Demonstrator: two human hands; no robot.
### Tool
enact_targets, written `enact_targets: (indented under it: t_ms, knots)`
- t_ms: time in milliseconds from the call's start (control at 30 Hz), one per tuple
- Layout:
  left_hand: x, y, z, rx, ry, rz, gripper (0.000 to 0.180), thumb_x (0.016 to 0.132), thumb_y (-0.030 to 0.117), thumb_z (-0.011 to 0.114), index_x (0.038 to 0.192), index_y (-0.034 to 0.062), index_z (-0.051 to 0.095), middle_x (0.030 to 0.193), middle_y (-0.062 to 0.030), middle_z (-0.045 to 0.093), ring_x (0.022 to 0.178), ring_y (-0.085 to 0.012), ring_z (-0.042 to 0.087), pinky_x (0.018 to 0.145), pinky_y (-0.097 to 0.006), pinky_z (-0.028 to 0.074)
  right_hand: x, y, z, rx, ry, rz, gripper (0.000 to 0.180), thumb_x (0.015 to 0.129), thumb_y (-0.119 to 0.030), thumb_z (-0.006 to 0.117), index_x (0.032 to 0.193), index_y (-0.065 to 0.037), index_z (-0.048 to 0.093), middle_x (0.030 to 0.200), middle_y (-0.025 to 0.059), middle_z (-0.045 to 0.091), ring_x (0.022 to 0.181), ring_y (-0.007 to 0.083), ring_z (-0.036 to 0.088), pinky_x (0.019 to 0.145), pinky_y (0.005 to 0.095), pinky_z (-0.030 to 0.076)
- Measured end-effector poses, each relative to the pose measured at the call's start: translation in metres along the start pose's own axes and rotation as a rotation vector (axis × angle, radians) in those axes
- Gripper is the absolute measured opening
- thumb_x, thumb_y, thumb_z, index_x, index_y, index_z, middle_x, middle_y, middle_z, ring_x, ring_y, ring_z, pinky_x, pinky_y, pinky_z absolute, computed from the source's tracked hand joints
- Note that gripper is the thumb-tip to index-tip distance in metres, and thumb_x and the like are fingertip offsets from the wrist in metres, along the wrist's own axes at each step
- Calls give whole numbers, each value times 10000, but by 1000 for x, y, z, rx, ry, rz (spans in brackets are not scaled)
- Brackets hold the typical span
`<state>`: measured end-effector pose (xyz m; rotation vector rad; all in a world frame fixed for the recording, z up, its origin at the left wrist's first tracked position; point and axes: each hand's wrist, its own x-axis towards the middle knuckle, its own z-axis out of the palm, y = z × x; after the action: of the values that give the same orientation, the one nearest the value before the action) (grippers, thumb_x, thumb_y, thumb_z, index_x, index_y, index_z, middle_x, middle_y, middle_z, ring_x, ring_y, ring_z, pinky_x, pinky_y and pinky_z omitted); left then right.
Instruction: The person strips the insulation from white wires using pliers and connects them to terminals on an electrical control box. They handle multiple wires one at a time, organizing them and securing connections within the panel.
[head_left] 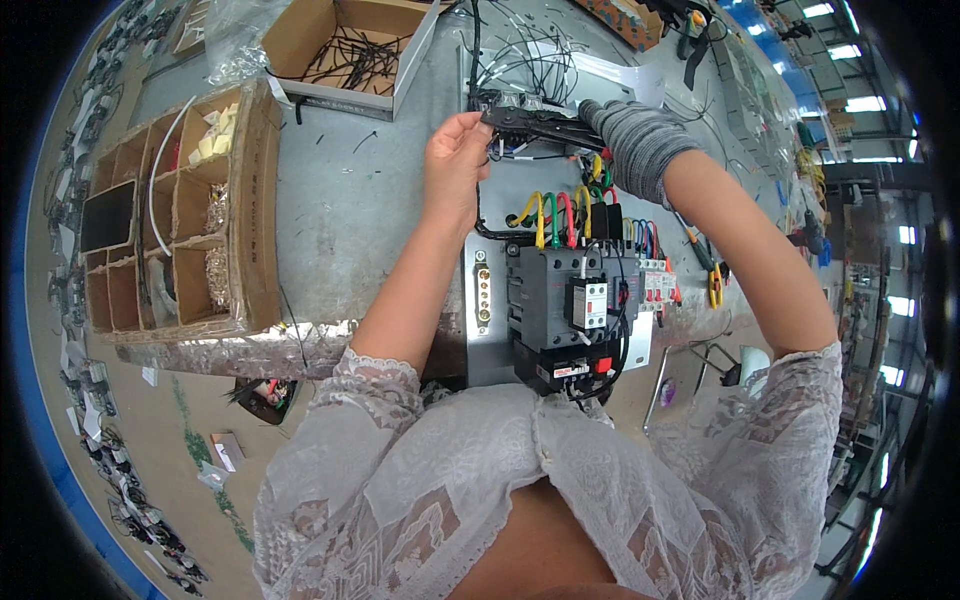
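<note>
My right hand, in a grey knitted glove, is wrapped round the handles of dark pliers, perhaps crimping pliers. Their head points left, toward my bare left hand. The left fingertips are pinched together right at the tool's head; whatever they hold is too small to make out. Below both hands lies a metal mounting plate carrying a large grey contactor. Yellow, green and red wires loop from its top. Beside it sit a brass terminal bar and small white breakers.
At left stands a cardboard compartment box with small metal and pale parts. Behind it is an open carton of short black pieces. Loose thin wires spread beyond my hands. Pliers with yellow-orange handles lie at right near the table edge.
</note>
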<state>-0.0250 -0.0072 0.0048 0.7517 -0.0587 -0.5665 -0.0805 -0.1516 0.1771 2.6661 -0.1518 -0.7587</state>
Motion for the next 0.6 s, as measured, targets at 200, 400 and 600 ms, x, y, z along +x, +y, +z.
enact_targets:
  t_ms: [200, 400, 600]
  knots:
    - [0, -1, 0, 23, -3, 1, 46, 895, 122, 609, 924, 85, 608, 737, 81, 558, 546, 7, 362, 471, -172, 272, 5, 4, 15, 15, 55, 30, 462, 791, -96, 634, 1235, -88, 505, 1040, 185, 624, 966, 336, 628, 806, 436, 519]
    - [0, -3, 0, 21, -7, 2, 55, 895, 121, 612, 930, 79, 606, 713, 83, 535, 532, 2, 346, 464, -173, 258, 10, 12, 27, 235, 21, 39, 512, 778, -36, 610, 1273, -88, 491, 851, 155, 625, 724, 315, 626, 692, 385, 521]
    - [0, -2, 0, 21, 5, 0, 60, 891, 124, 616, 929, 78, 612, 723, 82, 549, 540, 6, 361, 466, -172, 265, 12, 13, 29, 195, 55, 1, 475, 769, -60, 624, 1230, -83, 517, 848, 162, 607, 773, 306, 624, 721, 381, 519]
